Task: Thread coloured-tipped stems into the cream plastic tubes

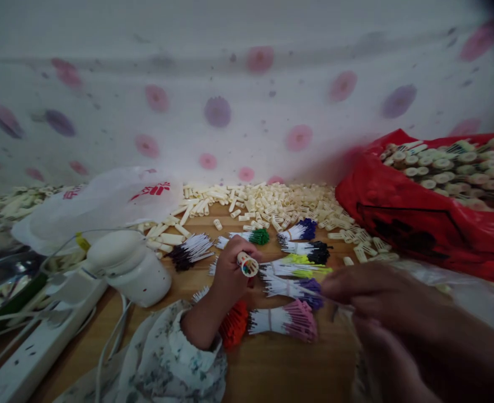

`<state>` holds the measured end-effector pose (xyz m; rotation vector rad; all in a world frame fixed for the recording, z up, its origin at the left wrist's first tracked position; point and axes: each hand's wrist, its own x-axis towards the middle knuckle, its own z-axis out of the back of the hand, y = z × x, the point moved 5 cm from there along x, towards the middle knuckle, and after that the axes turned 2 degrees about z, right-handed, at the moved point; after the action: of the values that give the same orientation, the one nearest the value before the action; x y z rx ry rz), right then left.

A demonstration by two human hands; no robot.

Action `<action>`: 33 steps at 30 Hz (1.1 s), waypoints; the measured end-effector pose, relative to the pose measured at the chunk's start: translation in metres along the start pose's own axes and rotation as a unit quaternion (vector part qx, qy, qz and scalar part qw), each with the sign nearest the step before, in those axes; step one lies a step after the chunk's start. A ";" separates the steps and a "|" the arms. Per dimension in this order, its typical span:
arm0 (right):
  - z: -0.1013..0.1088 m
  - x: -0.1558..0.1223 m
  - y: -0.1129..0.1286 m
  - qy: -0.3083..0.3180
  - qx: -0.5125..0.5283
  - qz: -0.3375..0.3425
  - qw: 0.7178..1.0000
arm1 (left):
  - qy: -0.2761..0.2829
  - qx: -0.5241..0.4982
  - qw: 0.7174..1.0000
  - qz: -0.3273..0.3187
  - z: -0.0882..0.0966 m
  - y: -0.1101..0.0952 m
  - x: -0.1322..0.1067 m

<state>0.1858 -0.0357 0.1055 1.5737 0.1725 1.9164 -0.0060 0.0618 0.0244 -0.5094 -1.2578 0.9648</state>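
Note:
My left hand [230, 274] is closed around a small cream tube [247, 264] whose open end shows coloured tips inside. My right hand [381, 302] is blurred, close to the camera at the lower right, its fingers pinched together beside the purple-tipped bundle [297, 288]; what they hold, if anything, I cannot make out. On the wooden table [280, 369] lie bundles of thin white sticks with coloured tips: green [257, 237], dark blue [303, 229], black [314, 252], yellow [295, 263], pink [291, 320], orange [234, 324] and dark brown [188, 252].
A heap of cream tubes [267, 204] lies along the back against a flower-patterned cloth [230, 101]. A red bag [418, 218] of filled tubes sits at the right, a white plastic bag [99, 204] and a white lamp-like device [129, 268] at the left, with a power strip [32, 352].

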 end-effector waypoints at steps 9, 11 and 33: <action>-0.032 -0.001 0.009 0.076 -0.114 0.125 0.983 | 0.019 -0.002 1.000 0.008 -0.004 -0.001 -0.001; -0.035 -0.002 0.005 0.100 -0.110 0.135 0.980 | 0.031 -0.006 1.000 0.003 -0.006 -0.001 -0.001; -0.048 0.001 -0.046 0.041 -0.032 0.018 0.998 | 0.074 0.131 0.983 -0.102 -0.004 -0.006 -0.006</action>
<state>0.1594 0.0149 0.0708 1.4659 0.1171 1.9966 -0.0005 0.0546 0.0247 -0.2363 -1.0091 0.8840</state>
